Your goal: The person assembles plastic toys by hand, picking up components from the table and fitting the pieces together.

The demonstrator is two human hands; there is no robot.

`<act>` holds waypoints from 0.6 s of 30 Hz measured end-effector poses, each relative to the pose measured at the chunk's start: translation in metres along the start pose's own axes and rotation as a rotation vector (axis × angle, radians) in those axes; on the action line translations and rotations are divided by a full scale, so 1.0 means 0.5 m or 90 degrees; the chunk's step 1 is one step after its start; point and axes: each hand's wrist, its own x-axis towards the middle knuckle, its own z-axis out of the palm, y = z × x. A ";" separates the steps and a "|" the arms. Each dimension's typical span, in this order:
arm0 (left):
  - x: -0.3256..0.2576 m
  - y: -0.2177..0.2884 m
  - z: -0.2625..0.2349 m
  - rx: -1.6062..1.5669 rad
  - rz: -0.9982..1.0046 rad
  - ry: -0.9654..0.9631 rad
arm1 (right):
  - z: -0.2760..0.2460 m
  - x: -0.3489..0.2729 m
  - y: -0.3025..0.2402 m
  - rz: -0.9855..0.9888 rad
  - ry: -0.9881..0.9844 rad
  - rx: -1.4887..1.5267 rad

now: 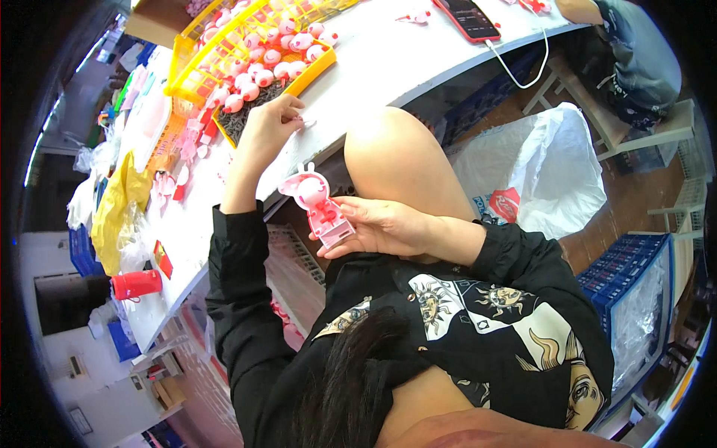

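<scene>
Item: pink pig-shaped toy (319, 207), centre frame, pinched at its base by the right hand (381, 226). Left hand (267, 128), upper centre, fingertips closed on a small part at the white table (388, 60) edge. Step: likely assembly; next probably needs bringing part to toy.

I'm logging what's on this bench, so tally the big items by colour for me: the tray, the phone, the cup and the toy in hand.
Yellow: 1, the tray
Red: 2, the phone and the cup
Pink: 1, the pig toy in the right hand
Total: 4
</scene>
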 end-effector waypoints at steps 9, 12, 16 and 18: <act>-0.032 -0.044 0.067 -0.192 -0.078 0.190 | 0.001 0.002 -0.001 0.008 0.022 -0.022; -0.033 -0.051 0.063 -0.313 -0.048 0.256 | 0.002 0.007 0.003 0.014 0.015 -0.020; -0.047 -0.022 0.028 -0.345 0.029 0.346 | 0.004 0.006 0.001 0.013 0.029 -0.031; -0.069 0.017 0.001 -0.406 0.086 0.359 | 0.000 0.005 -0.001 0.024 0.033 -0.017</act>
